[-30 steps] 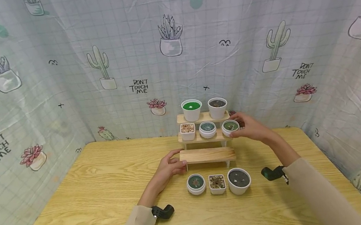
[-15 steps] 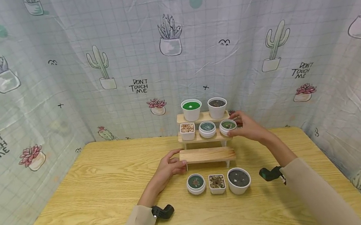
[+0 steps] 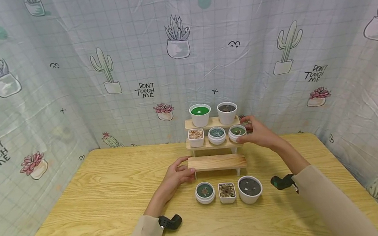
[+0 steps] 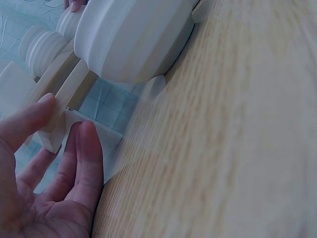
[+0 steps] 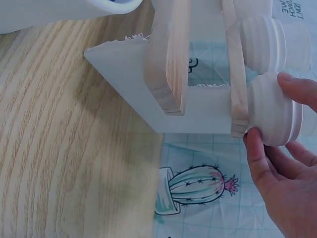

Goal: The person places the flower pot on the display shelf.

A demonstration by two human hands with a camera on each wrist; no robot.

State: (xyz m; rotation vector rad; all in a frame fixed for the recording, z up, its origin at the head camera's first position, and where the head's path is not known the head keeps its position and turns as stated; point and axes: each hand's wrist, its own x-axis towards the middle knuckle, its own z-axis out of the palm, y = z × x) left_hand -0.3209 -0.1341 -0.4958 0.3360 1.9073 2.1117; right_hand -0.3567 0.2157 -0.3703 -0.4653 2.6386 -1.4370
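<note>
A three-tier wooden display stand (image 3: pixel 217 161) with white legs stands at the back of the table. My left hand (image 3: pixel 175 176) holds the left end of its lowest board, thumb over the board and fingers by the white leg (image 4: pixel 96 128). At the right end of the middle board, my right hand (image 3: pixel 261 134) grips a small round white pot (image 5: pixel 272 106) with a green top, thumb and fingers on either side. That pot sits upright on the board. Beside it stand a similar round pot (image 3: pixel 217 135) with a blue-green top and a square pot (image 3: pixel 196 137) of tan pebbles.
Two taller white pots, one green-topped (image 3: pixel 200 115) and one dark-topped (image 3: pixel 228 113), occupy the top board. In front of the stand are a round pot (image 3: pixel 204 192), a square pebble pot (image 3: pixel 227 192) and a larger dark-topped pot (image 3: pixel 250 189). A patterned curtain (image 3: pixel 123 62) hangs behind.
The right hand has shifted the green-topped round pot slightly left along the middle board, nearer its neighbour. My left hand has kept its hold on the lowest board.
</note>
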